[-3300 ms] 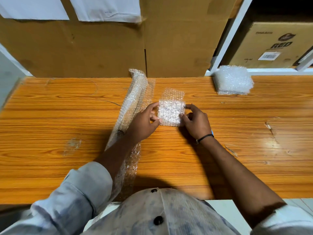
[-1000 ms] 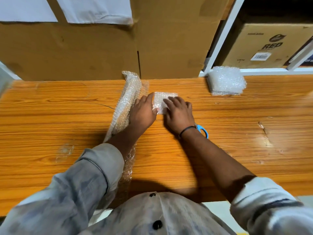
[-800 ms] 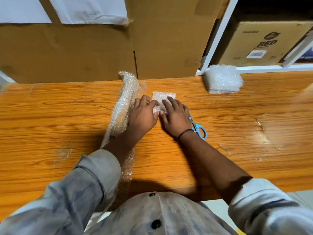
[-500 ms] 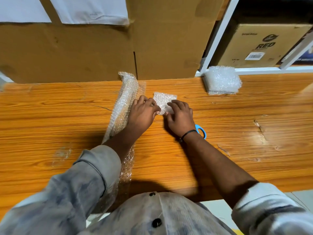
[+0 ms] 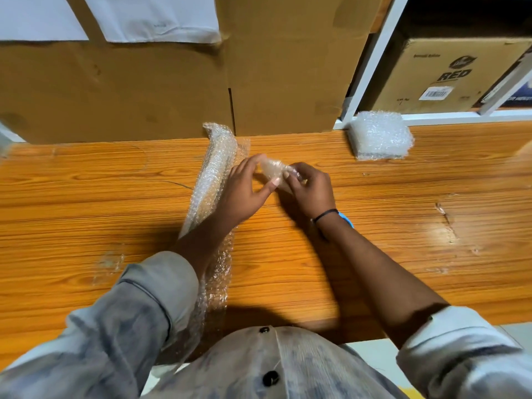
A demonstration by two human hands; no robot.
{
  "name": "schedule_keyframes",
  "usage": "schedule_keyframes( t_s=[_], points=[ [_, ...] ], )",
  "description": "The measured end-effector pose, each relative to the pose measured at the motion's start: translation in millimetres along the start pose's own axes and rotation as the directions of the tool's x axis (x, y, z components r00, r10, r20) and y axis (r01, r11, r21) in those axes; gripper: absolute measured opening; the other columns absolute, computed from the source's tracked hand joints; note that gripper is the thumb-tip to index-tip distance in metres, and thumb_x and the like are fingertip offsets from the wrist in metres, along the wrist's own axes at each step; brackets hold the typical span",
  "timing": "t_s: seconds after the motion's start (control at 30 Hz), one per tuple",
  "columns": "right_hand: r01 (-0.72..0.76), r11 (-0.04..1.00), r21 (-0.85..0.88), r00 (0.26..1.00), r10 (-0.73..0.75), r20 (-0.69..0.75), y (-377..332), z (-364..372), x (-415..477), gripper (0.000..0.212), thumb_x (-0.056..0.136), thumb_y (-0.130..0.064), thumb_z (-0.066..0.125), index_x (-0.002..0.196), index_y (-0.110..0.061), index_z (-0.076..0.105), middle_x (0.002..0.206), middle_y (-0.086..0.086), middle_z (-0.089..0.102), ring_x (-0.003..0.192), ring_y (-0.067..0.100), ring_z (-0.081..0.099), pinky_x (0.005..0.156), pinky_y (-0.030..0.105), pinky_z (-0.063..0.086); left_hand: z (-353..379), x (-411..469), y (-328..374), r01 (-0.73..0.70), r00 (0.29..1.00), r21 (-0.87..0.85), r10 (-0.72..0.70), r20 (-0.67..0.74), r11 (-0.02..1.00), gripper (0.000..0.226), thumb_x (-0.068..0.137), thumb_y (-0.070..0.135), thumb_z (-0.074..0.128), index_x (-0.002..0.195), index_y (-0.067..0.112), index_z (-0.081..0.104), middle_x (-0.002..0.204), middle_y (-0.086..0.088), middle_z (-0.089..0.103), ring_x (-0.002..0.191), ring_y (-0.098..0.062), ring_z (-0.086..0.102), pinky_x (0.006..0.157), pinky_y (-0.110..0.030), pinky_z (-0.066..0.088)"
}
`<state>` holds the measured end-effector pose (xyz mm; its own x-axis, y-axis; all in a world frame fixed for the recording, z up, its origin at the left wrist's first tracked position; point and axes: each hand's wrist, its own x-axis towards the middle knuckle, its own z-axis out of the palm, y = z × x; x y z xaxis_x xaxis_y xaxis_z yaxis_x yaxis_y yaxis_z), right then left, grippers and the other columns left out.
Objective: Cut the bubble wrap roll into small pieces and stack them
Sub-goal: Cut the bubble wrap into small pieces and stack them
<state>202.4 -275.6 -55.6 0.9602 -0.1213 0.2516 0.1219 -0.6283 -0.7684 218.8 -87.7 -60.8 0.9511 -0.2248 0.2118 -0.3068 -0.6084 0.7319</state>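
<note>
A small folded bubble wrap piece is held above the wooden table between both hands. My left hand pinches its left side with thumb and fingers. My right hand grips its right side with curled fingers. The long bubble wrap roll lies lengthwise on the table just left of my left hand and runs under my left forearm to the near edge. A stack of cut pieces sits at the back right of the table. A blue scissors handle peeks out from under my right wrist.
Large cardboard boxes stand along the table's back edge, with white paper sheets on them. A white shelf frame and a printed box are at the back right. Bare wood lies to the left and right of my hands.
The cut piece lay flat on the table under my pressing hands; now it is folded small and lifted off the table between both hands. The scissors are almost hidden under my right wrist.
</note>
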Motion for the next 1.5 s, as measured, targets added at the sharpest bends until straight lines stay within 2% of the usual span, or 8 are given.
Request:
schedule_keyframes(
  t_s=[0.2,0.4,0.53,0.63,0.8,0.97,1.23,1.5],
  points=[
    [-0.313,0.777,0.546,0.929,0.369,0.009,-9,-22,12,0.007,0.092,-0.008,0.075,0.088,-0.011,0.070,0.079,-0.001,0.070,0.060,0.001,0.061,0.062,0.022,0.049,7,34,29,0.396,0.918,-0.334,-0.359,0.169,0.855,0.094,0.083,0.063,0.075,0.159,0.036,0.026,0.156,-0.007,0.047,0.135,-0.025,0.053,0.111,-0.050,0.046],
    [-0.149,0.983,0.105,0.975,0.164,-0.151,26,-64,17,0.050,0.086,-0.021,0.078,0.133,-0.028,0.061,0.090,-0.004,0.066,0.077,0.004,0.060,0.070,0.014,0.048,41,53,58,0.227,0.972,-0.213,-0.207,0.112,0.950,0.083,0.087,0.041,0.081,0.156,0.033,0.036,0.147,-0.006,0.056,0.132,-0.019,0.053,0.093,-0.028,0.043],
    [-0.034,0.997,-0.076,0.994,0.026,-0.110,43,-97,27,0.052,0.088,-0.011,0.073,0.138,-0.024,0.061,0.090,-0.003,0.066,0.079,0.014,0.061,0.079,0.029,0.054,62,73,83,0.129,0.991,-0.225,-0.119,0.054,0.966,0.086,0.085,0.034,0.084,0.156,0.031,0.037,0.133,0.007,0.063,0.120,-0.013,0.058,0.088,-0.025,0.041],
    [-0.057,0.998,-0.038,0.975,0.047,-0.216,58,-119,42,0.048,0.089,-0.008,0.071,0.134,-0.025,0.063,0.092,-0.003,0.069,0.080,0.013,0.065,0.079,0.034,0.058,81,91,102,0.116,0.993,-0.299,-0.114,0.024,0.947,0.080,0.084,0.029,0.083,0.151,0.042,0.041,0.145,0.006,0.053,0.120,-0.014,0.061,0.088,-0.027,0.053],
    [-0.109,0.983,0.149,0.911,0.159,-0.381,84,-153,78,0.037,0.089,-0.011,0.071,0.123,-0.025,0.071,0.081,-0.009,0.065,0.067,0.006,0.061,0.072,0.029,0.054,116,125,135,0.027,0.999,-0.376,-0.034,-0.012,0.926,0.068,0.085,0.011,0.079,0.142,0.037,0.056,0.146,0.001,0.050,0.105,0.028,0.048,0.084,-0.020,0.059],
    [-0.158,0.971,0.179,0.896,0.217,-0.387,106,-183,118,0.038,0.087,-0.016,0.072,0.122,-0.029,0.071,0.079,-0.011,0.065,0.078,0.018,0.070,0.080,0.040,0.060,141,168,163,0.005,0.988,-0.325,-0.055,-0.143,0.946,0.053,0.079,0.012,0.082,0.125,0.030,0.062,0.128,0.002,0.058,0.113,-0.007,0.055,0.095,-0.030,0.052],
    [-0.238,0.970,0.050,0.912,0.241,-0.331,144,-196,150,0.038,0.086,-0.022,0.069,0.123,-0.027,0.071,0.081,-0.007,0.067,0.093,0.024,0.067,0.089,0.040,0.056,165,203,181,0.094,0.984,-0.109,-0.109,-0.142,0.990,0.042,0.082,0.016,0.081,0.119,0.023,0.061,0.132,-0.004,0.050,0.119,-0.021,0.055,0.085,-0.015,0.034],
    [-0.108,0.942,-0.317,0.920,-0.026,-0.390,148,-195,148,0.037,0.093,-0.019,0.058,0.128,-0.014,0.065,0.133,0.009,0.060,0.126,0.030,0.052,0.100,0.040,0.041,176,189,179,-0.004,0.987,0.102,0.020,-0.158,0.995,0.037,0.090,0.033,0.073,0.123,0.025,0.057,0.131,0.000,0.049,0.117,-0.024,0.054,0.095,-0.038,0.048]
  ],
)
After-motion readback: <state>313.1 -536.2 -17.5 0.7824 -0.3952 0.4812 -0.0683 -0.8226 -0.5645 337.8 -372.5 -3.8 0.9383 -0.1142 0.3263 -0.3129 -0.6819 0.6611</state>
